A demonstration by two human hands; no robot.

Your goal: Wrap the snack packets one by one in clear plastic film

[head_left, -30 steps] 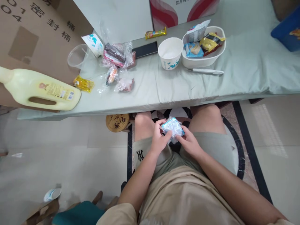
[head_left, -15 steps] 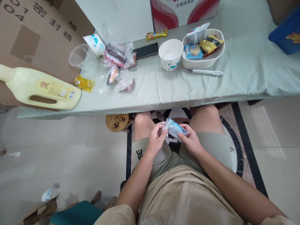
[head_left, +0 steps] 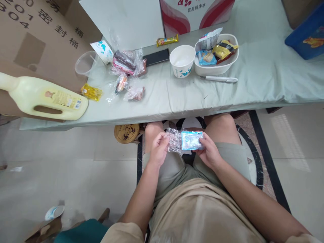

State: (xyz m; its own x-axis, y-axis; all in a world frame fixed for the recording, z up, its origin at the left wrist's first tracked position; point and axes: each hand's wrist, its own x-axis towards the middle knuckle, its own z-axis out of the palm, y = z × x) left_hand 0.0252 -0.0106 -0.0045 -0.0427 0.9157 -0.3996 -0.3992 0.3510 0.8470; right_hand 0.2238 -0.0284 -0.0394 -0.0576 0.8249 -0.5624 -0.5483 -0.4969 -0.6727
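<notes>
Both grips are busy here, out over the lap and just off the near edge of the counter [head_left: 263, 77]: the left hand [head_left: 159, 148] pinches crinkled clear wrap [head_left: 173, 139], thumb on top, while the right hand [head_left: 209, 151] clasps the right end of a small blue packet [head_left: 190, 140]! Wrap and packet meet between the hands; whether they're joined, I can't tell. Up on the counter, right of middle, a white bowl [head_left: 215, 70] carries packaged snacks, paper cup [head_left: 181, 71] close at its left, slim white tool [head_left: 221, 79] in front. Toward the far edge, a dark phone [head_left: 156, 57] and a yellow snack bar [head_left: 167, 40]. And at the near left corner, a pale yellow jug [head_left: 27, 92]!
</notes>
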